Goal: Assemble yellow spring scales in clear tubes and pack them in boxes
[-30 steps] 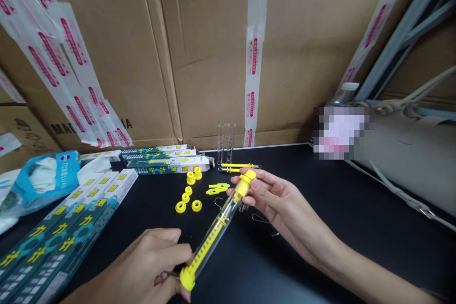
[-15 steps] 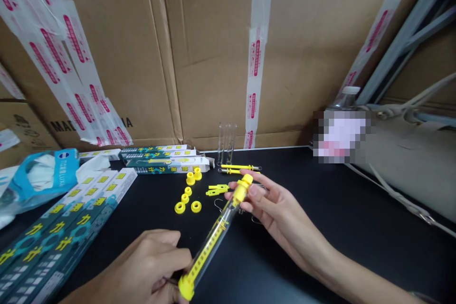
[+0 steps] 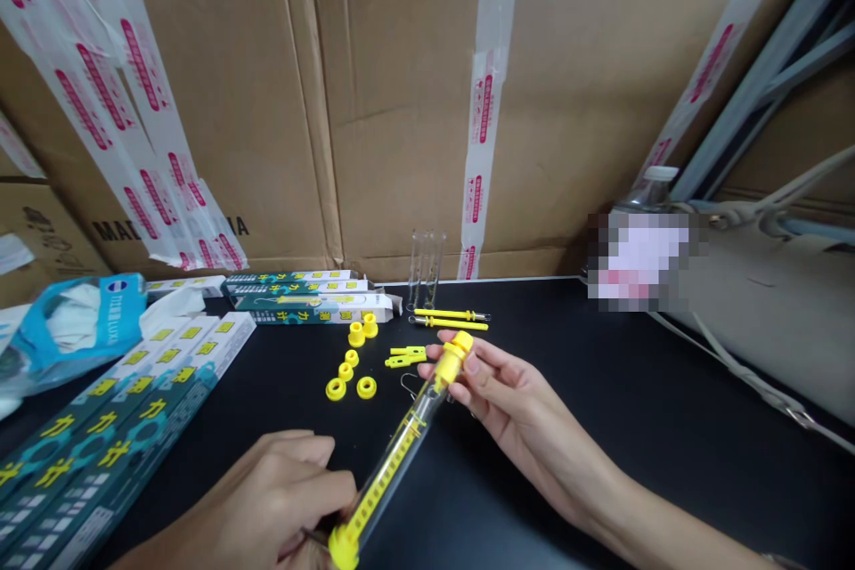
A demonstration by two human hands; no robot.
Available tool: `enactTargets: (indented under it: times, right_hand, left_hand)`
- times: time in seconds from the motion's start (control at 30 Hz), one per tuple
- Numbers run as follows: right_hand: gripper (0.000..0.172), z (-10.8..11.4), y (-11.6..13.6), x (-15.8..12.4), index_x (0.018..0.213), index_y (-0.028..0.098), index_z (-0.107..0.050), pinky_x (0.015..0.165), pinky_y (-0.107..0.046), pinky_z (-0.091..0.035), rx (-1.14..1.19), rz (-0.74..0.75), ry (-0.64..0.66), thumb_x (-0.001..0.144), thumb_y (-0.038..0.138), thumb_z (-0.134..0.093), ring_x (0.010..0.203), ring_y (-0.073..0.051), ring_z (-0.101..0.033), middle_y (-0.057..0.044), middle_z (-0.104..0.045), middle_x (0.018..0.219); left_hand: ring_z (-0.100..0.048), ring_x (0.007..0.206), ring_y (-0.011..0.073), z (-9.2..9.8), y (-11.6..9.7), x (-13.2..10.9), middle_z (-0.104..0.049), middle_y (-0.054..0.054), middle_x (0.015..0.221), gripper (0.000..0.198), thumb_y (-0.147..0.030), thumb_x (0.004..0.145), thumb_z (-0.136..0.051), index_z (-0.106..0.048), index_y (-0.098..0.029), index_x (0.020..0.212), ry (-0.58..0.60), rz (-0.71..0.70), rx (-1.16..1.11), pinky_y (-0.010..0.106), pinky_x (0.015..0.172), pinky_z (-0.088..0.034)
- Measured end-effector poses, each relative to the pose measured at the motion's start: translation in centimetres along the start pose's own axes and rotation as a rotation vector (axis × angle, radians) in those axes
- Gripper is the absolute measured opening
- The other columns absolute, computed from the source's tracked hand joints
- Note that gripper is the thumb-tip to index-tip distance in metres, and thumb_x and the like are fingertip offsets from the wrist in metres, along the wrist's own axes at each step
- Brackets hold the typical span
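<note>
A clear tubular spring scale [image 3: 391, 468] with a yellow graduated strip inside slants up and away between my hands. My right hand [image 3: 511, 392] pinches its upper end, thumb and fingers round the yellow collar just below the yellow cap [image 3: 460, 341]. At the lower end, my left hand [image 3: 280, 490] is closed beside the yellow end piece [image 3: 344, 545]. A bit of thin metal shows at its fingers; the grip itself is mostly hidden. Just beyond the right fingertips lie flat yellow pieces [image 3: 406, 358] and a wire hook [image 3: 409, 385], partly covered by the hand.
Several yellow caps and rings [image 3: 336, 388] lie on the black table [image 3: 655, 463]. Behind them are yellow rods [image 3: 451, 322] and upright clear tubes [image 3: 426, 272]. Printed boxes [image 3: 126, 427] and a blue tissue pack [image 3: 86, 325] occupy the left. A bottle [image 3: 651, 187] and bag [image 3: 775, 312] stand right.
The spring scale has shifted slightly left, its cap a little lower. My right fingers have moved down with it, uncovering more of the yellow rods. Both hands keep their grip.
</note>
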State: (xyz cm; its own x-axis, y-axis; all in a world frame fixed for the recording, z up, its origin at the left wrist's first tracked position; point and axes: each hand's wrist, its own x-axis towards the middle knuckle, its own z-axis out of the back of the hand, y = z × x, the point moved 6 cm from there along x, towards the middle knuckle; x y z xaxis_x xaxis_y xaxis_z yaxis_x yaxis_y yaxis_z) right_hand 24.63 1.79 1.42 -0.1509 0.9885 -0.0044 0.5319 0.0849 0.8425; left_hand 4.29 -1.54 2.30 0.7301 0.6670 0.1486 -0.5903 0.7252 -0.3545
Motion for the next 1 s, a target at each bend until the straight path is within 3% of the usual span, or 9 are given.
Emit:
enactTargets:
  times: [0.1,0.2,0.33,0.47,0.57,0.87,1.0]
  right_hand:
    - [0.013,-0.05,-0.06,-0.28,0.093,0.018,-0.071,0.090,-0.022,-0.057,0.036,0.010,-0.007,0.088,0.029,-0.076,0.105,-0.019,-0.072,-0.007,-0.075,0.113]
    - [0.015,-0.14,-0.07,-0.40,0.082,0.018,-0.066,0.091,-0.022,-0.057,0.077,0.016,-0.005,0.088,0.026,-0.076,0.106,-0.020,-0.072,-0.007,-0.075,0.114]
    - [0.012,-0.15,-0.05,-0.20,0.096,0.016,-0.068,0.087,-0.020,-0.059,0.110,-0.006,-0.026,0.088,0.021,-0.076,0.105,-0.020,-0.073,-0.009,-0.075,0.116]
    - [0.033,-0.13,0.15,-0.02,0.119,0.018,-0.066,0.085,-0.019,-0.061,0.120,-0.030,-0.036,0.088,0.018,-0.076,0.101,-0.019,-0.075,-0.009,-0.076,0.114]
    - [0.036,-0.10,0.22,0.00,0.122,0.019,-0.067,0.085,-0.020,-0.061,0.113,-0.043,-0.025,0.088,0.017,-0.076,0.099,-0.018,-0.075,-0.007,-0.077,0.111]
    - [0.005,0.43,-0.08,0.16,0.091,0.013,-0.073,0.085,-0.017,-0.060,0.091,-0.026,-0.019,0.088,0.017,-0.075,0.103,-0.021,-0.074,-0.009,-0.076,0.112]
    - [0.007,0.50,-0.09,0.08,0.085,0.014,-0.071,0.085,-0.018,-0.061,0.111,-0.034,-0.032,0.087,0.017,-0.076,0.104,-0.023,-0.074,-0.009,-0.076,0.111]
  left_hand:
    - [-0.055,0.064,0.0147,-0.01,-0.10,-0.01,-0.055,-0.006,0.064,0.031,0.006,0.060,-0.056,-0.053,-0.024,0.066,0.006,0.005,-0.023,0.022,0.066,-0.043]
    - [-0.057,0.065,0.0141,-0.08,-0.27,0.20,-0.054,-0.005,0.062,0.034,0.010,0.056,-0.054,-0.054,-0.023,0.065,0.055,0.010,0.008,0.022,0.065,-0.042]
    - [-0.060,0.066,0.0140,-0.17,-0.40,0.41,-0.058,-0.004,0.066,0.033,0.011,0.058,-0.057,-0.059,-0.022,0.065,0.129,0.022,0.035,0.021,0.065,-0.043]
    - [-0.061,0.067,0.0140,0.08,-0.60,0.57,-0.061,-0.003,0.067,0.032,0.009,0.064,-0.059,-0.064,-0.022,0.067,0.167,0.051,0.048,0.021,0.067,-0.045]
    - [-0.063,0.070,0.0153,0.13,-0.81,0.76,-0.062,-0.002,0.068,0.030,0.008,0.067,-0.061,-0.064,-0.021,0.068,0.208,0.066,0.065,0.021,0.068,-0.046]
    - [-0.063,0.072,0.0166,0.17,-0.69,0.81,-0.060,-0.001,0.068,0.028,0.007,0.069,-0.063,-0.065,-0.020,0.067,0.242,0.094,0.059,0.021,0.066,-0.047]
    - [-0.062,0.069,0.0157,0.01,-0.66,0.76,-0.057,-0.002,0.065,0.028,0.008,0.069,-0.063,-0.065,-0.020,0.069,0.221,0.077,0.041,0.021,0.063,-0.045]
